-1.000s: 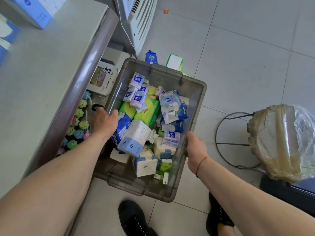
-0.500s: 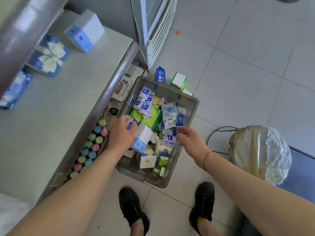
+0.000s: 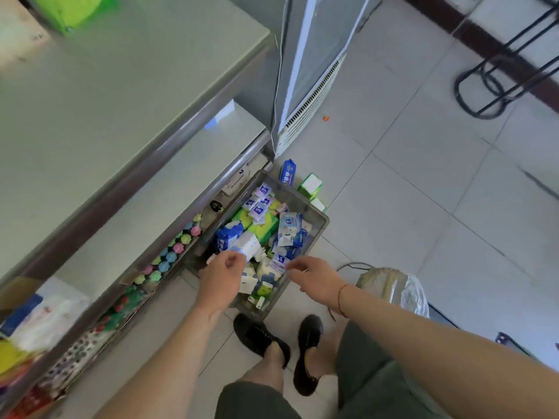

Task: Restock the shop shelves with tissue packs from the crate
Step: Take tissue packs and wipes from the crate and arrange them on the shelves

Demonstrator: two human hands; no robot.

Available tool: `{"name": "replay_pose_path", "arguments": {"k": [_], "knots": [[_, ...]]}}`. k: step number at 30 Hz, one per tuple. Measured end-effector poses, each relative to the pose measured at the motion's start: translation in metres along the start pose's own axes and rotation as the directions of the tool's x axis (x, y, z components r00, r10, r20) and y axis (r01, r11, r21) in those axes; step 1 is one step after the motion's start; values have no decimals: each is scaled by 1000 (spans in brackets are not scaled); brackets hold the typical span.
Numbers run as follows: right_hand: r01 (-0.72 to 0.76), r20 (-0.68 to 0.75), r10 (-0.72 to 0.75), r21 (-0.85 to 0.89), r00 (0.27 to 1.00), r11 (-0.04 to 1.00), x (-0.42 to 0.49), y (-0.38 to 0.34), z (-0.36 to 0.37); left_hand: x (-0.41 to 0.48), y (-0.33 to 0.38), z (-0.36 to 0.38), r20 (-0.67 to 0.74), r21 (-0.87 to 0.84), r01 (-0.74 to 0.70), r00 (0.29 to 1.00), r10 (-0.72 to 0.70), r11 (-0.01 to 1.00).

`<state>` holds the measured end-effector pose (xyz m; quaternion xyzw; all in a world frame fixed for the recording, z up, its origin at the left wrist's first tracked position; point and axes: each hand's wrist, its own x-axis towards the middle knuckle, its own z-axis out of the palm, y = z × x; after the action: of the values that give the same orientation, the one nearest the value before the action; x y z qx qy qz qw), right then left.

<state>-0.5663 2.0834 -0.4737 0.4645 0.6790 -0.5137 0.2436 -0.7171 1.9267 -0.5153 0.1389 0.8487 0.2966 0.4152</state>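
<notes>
The crate point(image 3: 321, 219) sits on the floor point(image 3: 393, 182) tight against the shelves point(image 3: 169, 189), likely so packs travel a short way. The left hand point(image 3: 222, 275) pinches the near end of a white tissue pack point(image 3: 248, 245) atop the heap. The right hand point(image 3: 314, 278) reaches a small pack point(image 3: 279, 264) (gripping or merely touching, I cannot tell).

Two hands are counted, left hand point(image 3: 222, 275) and right hand point(image 3: 316, 278), over one crate point(image 3: 320, 220). Tissue packs point(image 3: 289, 228) under the fingers are heaped beyond an exact count, well over a dozen. Past the fingertips, one blue pack point(image 3: 288, 171) and two green boxes point(image 3: 310, 186) are spotted; behind the wrists, two shoes point(image 3: 260, 338).
</notes>
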Motion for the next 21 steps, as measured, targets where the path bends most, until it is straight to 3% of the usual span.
{"name": "replay_pose_path", "arguments": {"k": [7,11,16,21], "knots": [[73,10,-73,-251,997,965,24,-64,-39,9,11,-8,-73,-89,73,994,-80,993],[168,118,-132,-391,984,905,41,-82,-56,4,16,0,-108,-212,164,976,-190,963],[292,233,-212,-400,949,869,102,-91,-86,30,36,20,-192,-290,232,936,-294,928],[413,379,-270,-375,885,830,193,-106,-102,82,49,51,-328,-453,237,852,-408,859]]}}
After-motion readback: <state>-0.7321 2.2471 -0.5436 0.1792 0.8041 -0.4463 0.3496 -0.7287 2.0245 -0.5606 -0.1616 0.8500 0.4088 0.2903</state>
